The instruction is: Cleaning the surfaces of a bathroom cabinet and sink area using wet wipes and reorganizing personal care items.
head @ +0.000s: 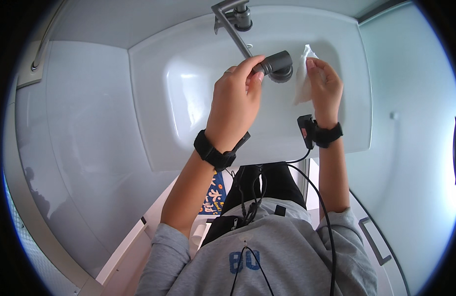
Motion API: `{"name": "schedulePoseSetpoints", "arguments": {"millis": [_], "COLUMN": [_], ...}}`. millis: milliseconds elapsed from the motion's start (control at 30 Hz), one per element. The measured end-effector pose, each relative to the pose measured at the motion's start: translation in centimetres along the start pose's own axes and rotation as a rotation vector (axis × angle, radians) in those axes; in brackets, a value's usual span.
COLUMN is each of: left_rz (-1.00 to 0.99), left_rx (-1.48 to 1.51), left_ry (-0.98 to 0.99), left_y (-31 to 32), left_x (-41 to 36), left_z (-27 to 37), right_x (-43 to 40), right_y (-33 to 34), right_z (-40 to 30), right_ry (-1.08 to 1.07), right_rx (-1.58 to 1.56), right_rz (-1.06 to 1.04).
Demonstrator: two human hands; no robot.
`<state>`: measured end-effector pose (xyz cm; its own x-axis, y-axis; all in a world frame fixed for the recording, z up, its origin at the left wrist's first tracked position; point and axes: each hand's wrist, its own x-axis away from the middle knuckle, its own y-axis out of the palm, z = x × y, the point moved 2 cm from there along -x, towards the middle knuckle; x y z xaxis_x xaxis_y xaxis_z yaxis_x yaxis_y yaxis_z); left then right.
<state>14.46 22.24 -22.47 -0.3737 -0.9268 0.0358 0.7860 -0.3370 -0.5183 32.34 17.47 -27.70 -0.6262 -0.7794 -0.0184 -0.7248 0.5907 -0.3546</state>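
Over a white washbasin point(220, 144), my left hand point(237, 88) grips the collar of a dark grey swivel faucet spout point(278, 62) between thumb and fingers. The spout's round outlet end points down into the basin. To the right of it, my right hand point(326, 83) pinches a thin white tissue or cloth point(303, 83) between thumb and fingers; it hangs down beside the spout without touching it. The faucet body point(243, 18) stands at the basin's back edge, joined to the spout by a jointed arm point(233, 35). Both wrists wear black straps with small devices.
Frosted glass point(398, 92) borders the basin on the right, with a dark door handle point(376, 242) lower down. A smooth light wall panel point(91, 111) is on the left. A black cable point(329, 229) runs from the right wrist device past my body. A blue printed mat point(214, 194) lies below.
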Motion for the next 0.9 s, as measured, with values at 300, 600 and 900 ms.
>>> {"name": "schedulePoseSetpoints", "arguments": {"millis": [300,600,900], "left_rz": [0.008,0.057,0.021], "left_rx": [-0.022,0.044,0.150], "left_ry": [-0.032,0.017,-0.017], "left_y": [-0.6,-0.1,-0.1], "left_x": [0.3,0.6,0.9], "left_z": [-0.3,-0.4,0.2], "right_x": [-2.2,-7.1,-12.6], "right_y": [1.5,-0.5,5.3], "right_z": [-1.3,-3.7,-9.9], "right_ry": [-0.134,-0.159,-0.507], "right_rx": [0.058,0.185,0.220], "right_rz": [-0.348,-0.269,-0.335]}}
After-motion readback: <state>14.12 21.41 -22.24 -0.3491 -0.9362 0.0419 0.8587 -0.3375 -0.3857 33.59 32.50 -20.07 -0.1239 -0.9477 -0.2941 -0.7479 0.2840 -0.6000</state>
